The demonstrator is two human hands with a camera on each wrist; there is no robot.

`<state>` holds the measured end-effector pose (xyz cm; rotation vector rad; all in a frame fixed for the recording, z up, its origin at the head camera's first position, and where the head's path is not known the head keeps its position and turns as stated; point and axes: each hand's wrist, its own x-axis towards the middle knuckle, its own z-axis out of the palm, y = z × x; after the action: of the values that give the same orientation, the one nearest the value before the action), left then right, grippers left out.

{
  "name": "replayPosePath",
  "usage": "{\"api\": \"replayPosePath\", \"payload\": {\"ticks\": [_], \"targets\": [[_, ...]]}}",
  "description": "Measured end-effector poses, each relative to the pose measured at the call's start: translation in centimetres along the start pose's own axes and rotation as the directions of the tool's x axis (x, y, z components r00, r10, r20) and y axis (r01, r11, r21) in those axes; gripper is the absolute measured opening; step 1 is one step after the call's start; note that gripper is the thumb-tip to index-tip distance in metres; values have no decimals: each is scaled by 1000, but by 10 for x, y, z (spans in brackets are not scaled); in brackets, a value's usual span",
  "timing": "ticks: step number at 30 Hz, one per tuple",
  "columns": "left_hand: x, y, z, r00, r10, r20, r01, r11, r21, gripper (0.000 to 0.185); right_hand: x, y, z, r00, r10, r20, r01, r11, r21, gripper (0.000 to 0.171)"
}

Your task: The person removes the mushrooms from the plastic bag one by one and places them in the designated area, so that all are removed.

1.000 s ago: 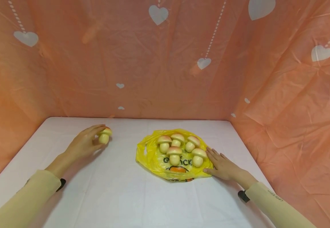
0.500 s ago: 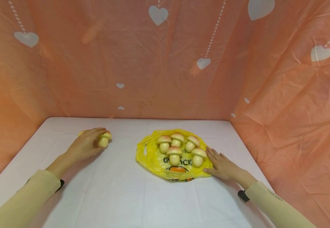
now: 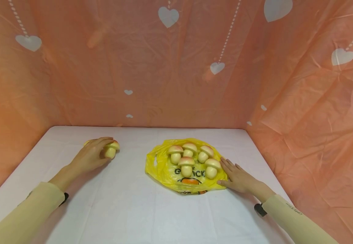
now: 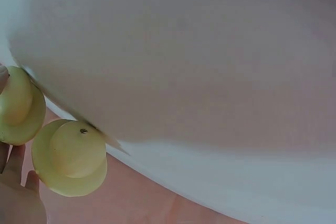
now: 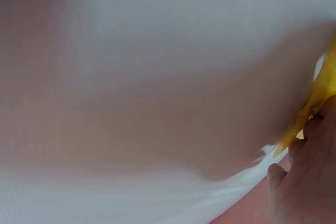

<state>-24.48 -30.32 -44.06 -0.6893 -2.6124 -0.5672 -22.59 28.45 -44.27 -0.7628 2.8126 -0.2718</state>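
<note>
At the left of the table my left hand [image 3: 86, 157] pinches a toy mushroom [image 3: 110, 151] with a pale stem and reddish cap, fingers over the cap and thumb by the stem. The mushroom is upright, low at the tabletop. Mostly hidden behind that hand, a second mushroom [image 4: 71, 158] shows whole in the left wrist view, close beside the little finger. My right hand [image 3: 240, 178] lies with straight fingers on the right edge of a flattened yellow plastic bag [image 3: 164, 178]. Several more mushrooms [image 3: 187, 167] stand on the bag, one [image 3: 212, 168] of them right by my right fingertips.
A white cloth [image 3: 121, 203] covers the table. Orange curtains [image 3: 152, 84] printed with white hearts close off the back and both sides. Dark bands [image 3: 260, 210] show at both wrists, below the cream sleeves.
My left hand has come down slightly with its mushroom, and the cap of the second mushroom now peeks out behind it. My right hand and the bag have stayed put.
</note>
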Motion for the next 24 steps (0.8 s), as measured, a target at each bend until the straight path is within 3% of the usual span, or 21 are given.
{"api": "replayPosePath", "payload": {"ticks": [8,14,19,24], "targets": [[-1,1,-2,1000,7,13,-7,1000,6,70,0,-2,-2,1000,-10,-4,10,1000,9,93],[-2,3,-2,999,29,-23,-29,1000,8,71,0,-1,-1,1000,-9,1,9,1000,5,93],[0,9,-4,999,6,-41,-7,999,-34,67,-2,-2,-2,1000,-4,2,4,1000,9,93],[10,21,-8,994,0,-112,-5,999,-47,60,-2,-1,-2,1000,-3,-4,3,1000,7,93]]}}
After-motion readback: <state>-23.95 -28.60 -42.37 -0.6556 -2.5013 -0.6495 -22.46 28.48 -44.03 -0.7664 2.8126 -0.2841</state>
